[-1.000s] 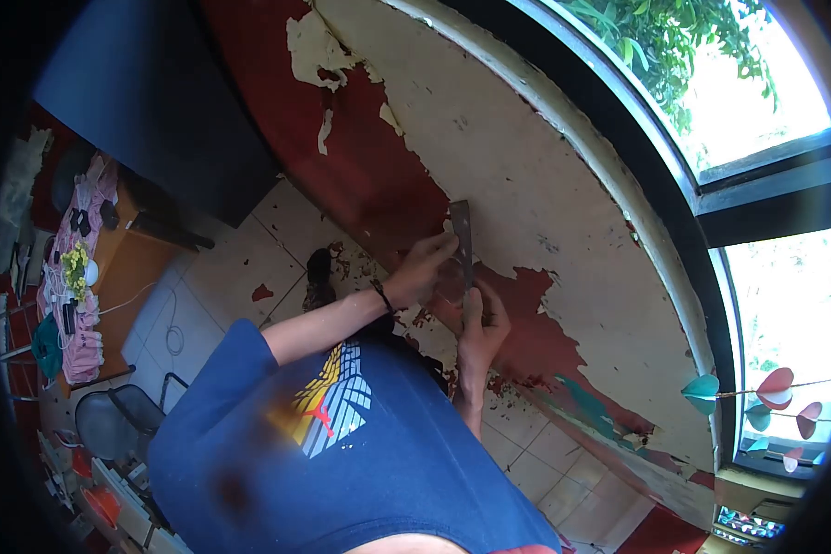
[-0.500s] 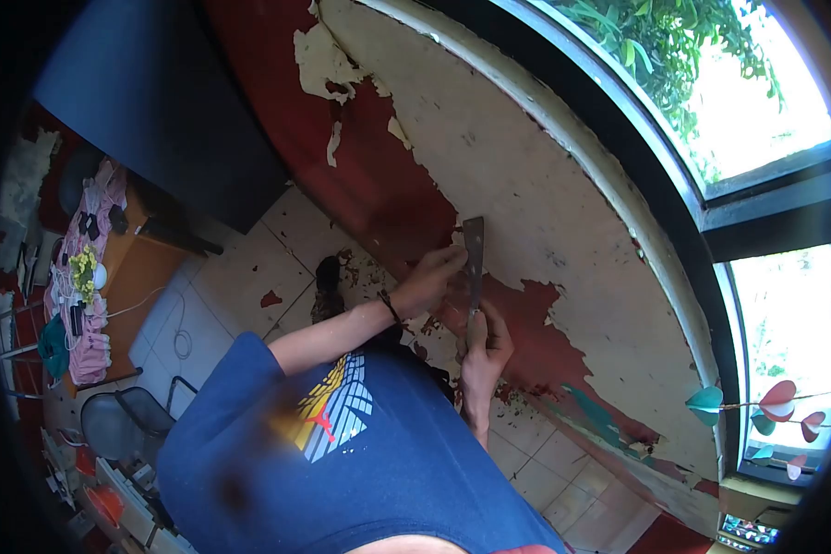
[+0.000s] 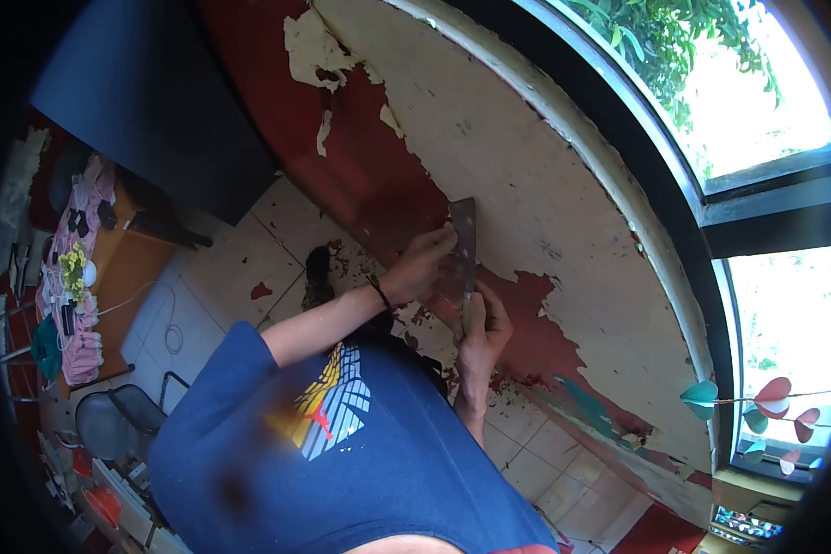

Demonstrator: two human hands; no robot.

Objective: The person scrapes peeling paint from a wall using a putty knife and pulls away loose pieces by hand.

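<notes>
A scraper (image 3: 465,235) with a flat metal blade points up toward the wall, its broad end over the edge of the peeled paint. My right hand (image 3: 483,331) is wrapped round its handle, thumb along the handle. My left hand (image 3: 418,268), with a dark band at the wrist, has its fingers bent together at the left edge of the blade; the fingertips are partly hidden there. Behind both hands is the wall (image 3: 526,203), with a pale scraped area above and red paint (image 3: 392,185) left in ragged patches. A loose pale flap (image 3: 312,51) hangs at the upper left.
Paint flakes (image 3: 261,290) lie on the tiled floor (image 3: 235,268). A dark blue panel (image 3: 157,102) stands at the left, near a wooden desk (image 3: 143,263) with a pink cloth and a grey chair (image 3: 111,423). Windows (image 3: 776,120) and a heart garland (image 3: 772,397) are at the right.
The scraper has tipped slightly to the left and up, and my left fingers have moved up and left along with it. My right hand keeps its hold. The whole view has shifted slightly.
</notes>
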